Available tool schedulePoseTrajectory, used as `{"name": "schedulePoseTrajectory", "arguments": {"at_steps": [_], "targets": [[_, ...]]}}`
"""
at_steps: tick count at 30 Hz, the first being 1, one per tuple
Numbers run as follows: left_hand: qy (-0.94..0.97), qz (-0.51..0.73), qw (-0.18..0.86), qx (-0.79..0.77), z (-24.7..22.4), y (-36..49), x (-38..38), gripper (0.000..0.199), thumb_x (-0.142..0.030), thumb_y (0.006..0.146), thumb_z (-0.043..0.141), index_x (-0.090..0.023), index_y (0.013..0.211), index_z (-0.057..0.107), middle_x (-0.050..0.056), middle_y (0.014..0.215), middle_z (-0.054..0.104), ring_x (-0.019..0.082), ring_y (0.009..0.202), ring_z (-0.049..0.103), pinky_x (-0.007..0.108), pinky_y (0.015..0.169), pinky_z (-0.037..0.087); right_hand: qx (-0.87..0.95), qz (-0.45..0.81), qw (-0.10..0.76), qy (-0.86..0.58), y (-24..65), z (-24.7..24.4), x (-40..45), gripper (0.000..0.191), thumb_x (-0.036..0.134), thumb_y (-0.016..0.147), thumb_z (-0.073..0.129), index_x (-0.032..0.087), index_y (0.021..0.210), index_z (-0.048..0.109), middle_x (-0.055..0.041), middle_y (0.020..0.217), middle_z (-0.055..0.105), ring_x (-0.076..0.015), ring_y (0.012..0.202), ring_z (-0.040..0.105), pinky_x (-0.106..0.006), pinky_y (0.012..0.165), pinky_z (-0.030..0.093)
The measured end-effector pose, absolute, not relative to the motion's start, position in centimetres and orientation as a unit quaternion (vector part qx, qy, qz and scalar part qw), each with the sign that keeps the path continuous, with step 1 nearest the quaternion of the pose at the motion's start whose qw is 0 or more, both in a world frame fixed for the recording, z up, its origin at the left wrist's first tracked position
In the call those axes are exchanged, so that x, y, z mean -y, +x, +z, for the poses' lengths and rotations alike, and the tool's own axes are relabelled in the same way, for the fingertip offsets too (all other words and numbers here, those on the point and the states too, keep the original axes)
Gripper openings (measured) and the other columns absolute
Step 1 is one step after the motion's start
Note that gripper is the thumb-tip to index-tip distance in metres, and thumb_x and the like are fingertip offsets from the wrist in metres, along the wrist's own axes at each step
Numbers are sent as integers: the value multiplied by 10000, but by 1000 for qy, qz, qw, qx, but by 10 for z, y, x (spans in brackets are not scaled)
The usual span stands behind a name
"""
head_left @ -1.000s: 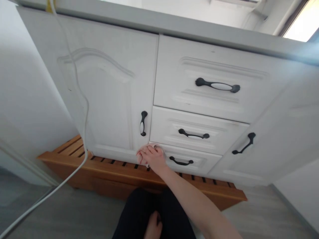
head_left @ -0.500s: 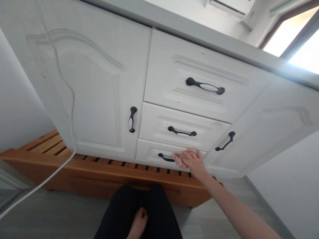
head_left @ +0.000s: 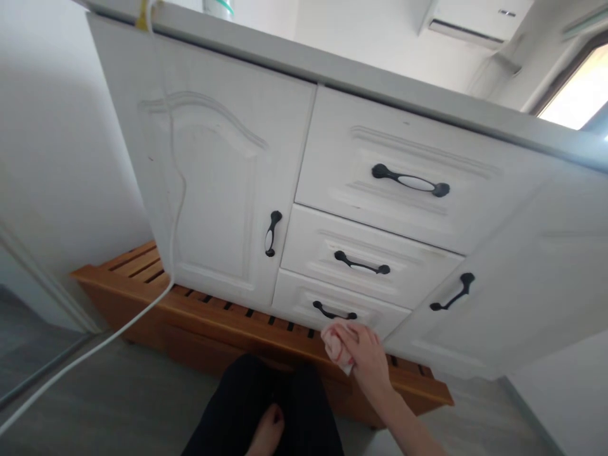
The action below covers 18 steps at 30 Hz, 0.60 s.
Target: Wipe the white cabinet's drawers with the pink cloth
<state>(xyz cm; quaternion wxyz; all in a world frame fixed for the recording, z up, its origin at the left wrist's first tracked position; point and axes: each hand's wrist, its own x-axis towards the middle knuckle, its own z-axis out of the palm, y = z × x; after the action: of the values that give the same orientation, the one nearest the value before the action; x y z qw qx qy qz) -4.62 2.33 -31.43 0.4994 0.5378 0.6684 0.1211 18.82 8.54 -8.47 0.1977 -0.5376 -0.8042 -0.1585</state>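
My right hand [head_left: 365, 356] is closed around a crumpled pink cloth [head_left: 338, 345]. It hovers over the front of the slatted wooden bench [head_left: 209, 326], just below the handle [head_left: 334, 311] of the bottom drawer. Pale pink folds with darker reddish lines stick out to the left of the fingers. My left hand [head_left: 269, 430] rests on my dark-trousered lap with its fingers curled in, and nothing shows in it. Behind the bench stands a white cabinet [head_left: 213, 183] with three closed drawers in the middle, all with dark handles.
A white cable [head_left: 178, 190] hangs from the cabinet top across the left door [head_left: 216, 158] and runs over the bench to the lower left. At the right is another door handle [head_left: 453, 294]. An air conditioner [head_left: 475, 22] and a window [head_left: 577, 88] show behind.
My right hand has drawn the cloth away from the bottom drawer front, down towards me. My view has turned left, so the cabinet sits further right. The left hand stays in my lap.
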Motion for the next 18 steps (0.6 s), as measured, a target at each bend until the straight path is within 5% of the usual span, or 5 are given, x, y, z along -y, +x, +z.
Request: {"name": "schedulePoseTrajectory", "arguments": {"at_steps": [3, 6, 11, 18], "targets": [[516, 119, 510, -678, -313, -44, -25, 259, -38, 875, 381, -208, 820, 568, 41, 967, 708, 157, 953, 678, 206, 829, 468, 767, -267, 342, -473, 121, -51, -126, 459, 219, 935, 589, 361, 1372, 584, -68, 1209, 671, -239, 1119, 565, -393, 1004, 385], [509, 116, 514, -681, -312, -43, -26, 267, -67, 905, 362, -188, 870, 597, 75, 1024, 716, 160, 999, 676, 196, 884, 460, 772, -276, 371, -436, 75, -49, -178, 453, 266, 975, 551, 319, 1424, 531, -48, 1272, 679, -219, 1188, 537, -375, 1048, 353], [496, 124, 516, -687, -314, -48, -26, 298, -87, 917, 344, -147, 980, 630, 116, 1117, 711, 169, 1092, 664, 205, 991, 430, 869, -203, 240, -383, 45, -119, -220, 494, 242, 1010, 452, 352, 1490, 414, 16, 1425, 612, -185, 1258, 522, -354, 948, 416], [480, 133, 521, -693, -320, -52, -25, 302, -131, 946, 337, -135, 1067, 614, 145, 1216, 688, 188, 1203, 629, 242, 1058, 409, 936, -125, 102, -313, 44, -185, -212, 295, 237, 1002, 462, 213, 1268, 586, -42, 1342, 658, -167, 1243, 541, -325, 933, 460]]}}
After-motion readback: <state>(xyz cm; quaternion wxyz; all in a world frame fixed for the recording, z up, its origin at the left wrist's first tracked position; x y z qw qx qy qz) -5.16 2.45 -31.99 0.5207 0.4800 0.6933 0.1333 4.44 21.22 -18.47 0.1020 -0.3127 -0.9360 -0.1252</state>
